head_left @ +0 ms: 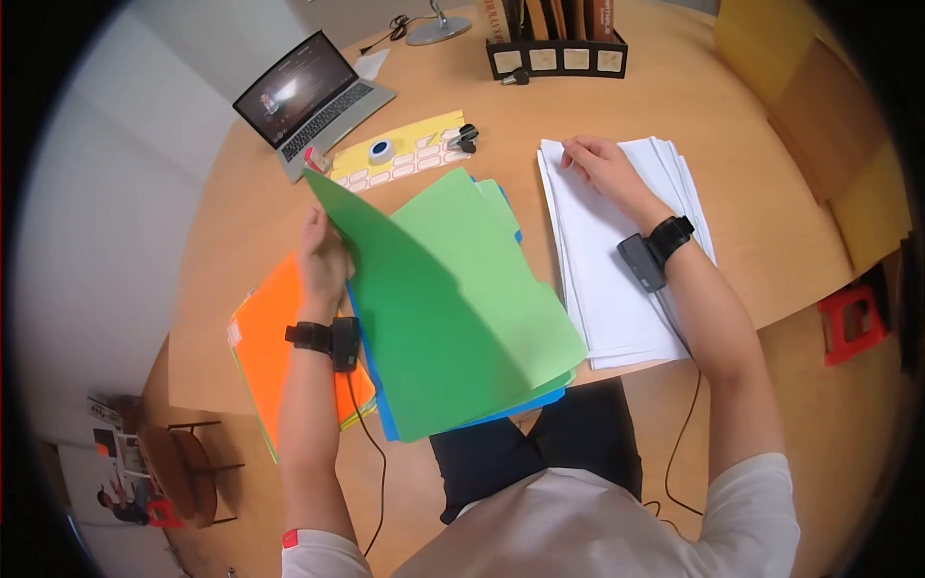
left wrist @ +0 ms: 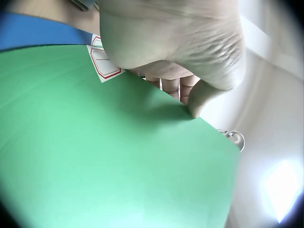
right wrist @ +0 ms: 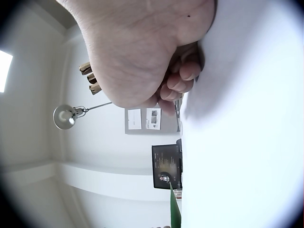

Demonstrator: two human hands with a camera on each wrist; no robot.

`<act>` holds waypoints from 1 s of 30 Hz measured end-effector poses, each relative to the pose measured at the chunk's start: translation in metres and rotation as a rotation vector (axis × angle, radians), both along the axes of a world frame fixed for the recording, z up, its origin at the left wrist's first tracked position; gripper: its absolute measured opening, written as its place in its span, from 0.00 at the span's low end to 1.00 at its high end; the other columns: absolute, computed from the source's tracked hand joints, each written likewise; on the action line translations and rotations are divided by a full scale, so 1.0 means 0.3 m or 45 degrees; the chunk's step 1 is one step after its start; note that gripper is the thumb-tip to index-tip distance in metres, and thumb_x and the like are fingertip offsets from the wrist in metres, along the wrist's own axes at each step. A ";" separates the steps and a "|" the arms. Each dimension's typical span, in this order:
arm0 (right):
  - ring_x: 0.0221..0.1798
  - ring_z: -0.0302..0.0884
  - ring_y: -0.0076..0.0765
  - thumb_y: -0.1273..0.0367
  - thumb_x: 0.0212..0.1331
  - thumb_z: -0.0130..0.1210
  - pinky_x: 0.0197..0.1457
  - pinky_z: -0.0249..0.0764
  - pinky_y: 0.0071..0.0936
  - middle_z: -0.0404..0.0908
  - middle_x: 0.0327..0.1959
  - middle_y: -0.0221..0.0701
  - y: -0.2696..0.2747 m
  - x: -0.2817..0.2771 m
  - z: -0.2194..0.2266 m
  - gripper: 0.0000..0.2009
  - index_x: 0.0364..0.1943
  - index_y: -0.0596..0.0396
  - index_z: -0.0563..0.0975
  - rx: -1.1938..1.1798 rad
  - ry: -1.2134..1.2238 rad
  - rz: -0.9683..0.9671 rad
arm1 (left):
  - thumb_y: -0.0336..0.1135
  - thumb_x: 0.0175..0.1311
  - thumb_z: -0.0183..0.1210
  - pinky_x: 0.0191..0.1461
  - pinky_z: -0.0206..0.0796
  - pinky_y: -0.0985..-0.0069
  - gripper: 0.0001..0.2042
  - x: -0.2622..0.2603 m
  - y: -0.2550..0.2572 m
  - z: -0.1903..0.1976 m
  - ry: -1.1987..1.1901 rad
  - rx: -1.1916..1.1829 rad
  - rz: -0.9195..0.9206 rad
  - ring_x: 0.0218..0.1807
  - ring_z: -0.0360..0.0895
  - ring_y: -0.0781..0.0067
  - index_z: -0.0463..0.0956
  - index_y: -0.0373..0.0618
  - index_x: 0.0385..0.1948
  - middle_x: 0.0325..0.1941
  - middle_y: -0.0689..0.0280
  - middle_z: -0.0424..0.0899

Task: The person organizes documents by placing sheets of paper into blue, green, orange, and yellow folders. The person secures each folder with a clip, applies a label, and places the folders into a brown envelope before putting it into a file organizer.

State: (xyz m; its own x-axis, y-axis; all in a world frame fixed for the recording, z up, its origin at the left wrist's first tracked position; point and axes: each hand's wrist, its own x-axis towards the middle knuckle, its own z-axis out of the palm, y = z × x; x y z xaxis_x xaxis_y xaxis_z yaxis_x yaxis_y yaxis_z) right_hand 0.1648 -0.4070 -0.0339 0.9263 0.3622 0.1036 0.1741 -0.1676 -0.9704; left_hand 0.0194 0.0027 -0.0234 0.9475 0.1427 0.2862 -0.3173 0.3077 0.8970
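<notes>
Though askew, green folder [head_left: 414, 308] lengthwise far-leftward.

The big green card folder [head_left: 434, 308] looks smooth and matt. The flat stack of white paper sheets [head_left: 602, 299] looks smooth and dull. The light brown table [head_left: 771, 212] looks like smooth wood. The round silver lamp foot [head_left: 438, 35] looks like shiny metal.

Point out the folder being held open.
The topmost green folder: the left hand holds its cover raised. The blue folder lies underneath it; the orange folder lies flat to one side.
</notes>
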 end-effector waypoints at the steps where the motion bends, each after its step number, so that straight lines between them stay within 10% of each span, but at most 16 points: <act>1: 0.23 0.58 0.12 0.55 0.75 0.50 0.25 0.54 0.15 0.65 0.21 0.14 0.011 -0.004 0.000 0.18 0.31 0.51 0.80 0.001 -0.001 -0.007 | 0.42 0.75 0.52 0.64 0.62 0.66 0.11 -0.019 -0.007 0.012 -0.015 -0.028 0.051 0.53 0.73 0.68 0.71 0.43 0.41 0.48 0.62 0.78; 5: 0.24 0.60 0.12 0.54 0.75 0.51 0.24 0.57 0.15 0.66 0.21 0.15 0.015 0.013 -0.008 0.18 0.31 0.51 0.80 -0.104 -0.004 -0.017 | 0.47 0.71 0.53 0.54 0.64 0.64 0.15 0.066 0.109 -0.075 -0.305 -0.008 0.103 0.32 0.64 0.69 0.68 0.44 0.32 0.27 0.66 0.67; 9: 0.24 0.66 0.18 0.56 0.74 0.52 0.26 0.64 0.22 0.71 0.22 0.20 -0.002 0.003 0.045 0.18 0.31 0.56 0.80 -0.149 0.102 0.054 | 0.44 0.71 0.55 0.55 0.65 0.67 0.14 0.097 0.137 -0.074 -0.436 -0.027 -0.050 0.37 0.70 0.71 0.72 0.41 0.37 0.29 0.64 0.73; 13: 0.27 0.77 0.47 0.53 0.70 0.54 0.36 0.72 0.41 0.81 0.27 0.41 -0.101 -0.061 0.191 0.21 0.31 0.59 0.81 -1.076 -0.755 0.241 | 0.44 0.71 0.56 0.55 0.65 0.67 0.14 0.074 0.150 -0.057 -0.386 -0.060 0.001 0.37 0.70 0.71 0.72 0.41 0.38 0.30 0.65 0.73; 19: 0.33 0.80 0.44 0.46 0.64 0.56 0.37 0.73 0.39 0.83 0.28 0.41 -0.288 -0.222 0.347 0.26 0.27 0.57 0.81 -1.893 -0.332 -0.215 | 0.43 0.71 0.56 0.55 0.65 0.68 0.13 0.065 0.148 -0.047 -0.372 -0.115 0.021 0.37 0.70 0.72 0.73 0.41 0.39 0.30 0.65 0.73; 30: 0.31 0.79 0.34 0.52 0.54 0.70 0.38 0.75 0.31 0.82 0.27 0.35 -0.475 -0.242 0.141 0.23 0.31 0.62 0.81 -1.110 -0.200 -0.316 | 0.42 0.71 0.56 0.55 0.65 0.68 0.13 0.052 0.115 0.003 -0.345 -0.107 0.025 0.38 0.71 0.73 0.73 0.40 0.40 0.31 0.66 0.74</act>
State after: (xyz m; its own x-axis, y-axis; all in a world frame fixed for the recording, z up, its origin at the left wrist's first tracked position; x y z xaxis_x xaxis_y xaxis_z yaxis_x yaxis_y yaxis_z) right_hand 0.0922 -0.5496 0.0083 0.9863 0.1640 0.0180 0.1544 -0.8789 -0.4513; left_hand 0.0349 0.0373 -0.0224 0.8349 0.1941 0.5151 -0.5486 0.3692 0.7501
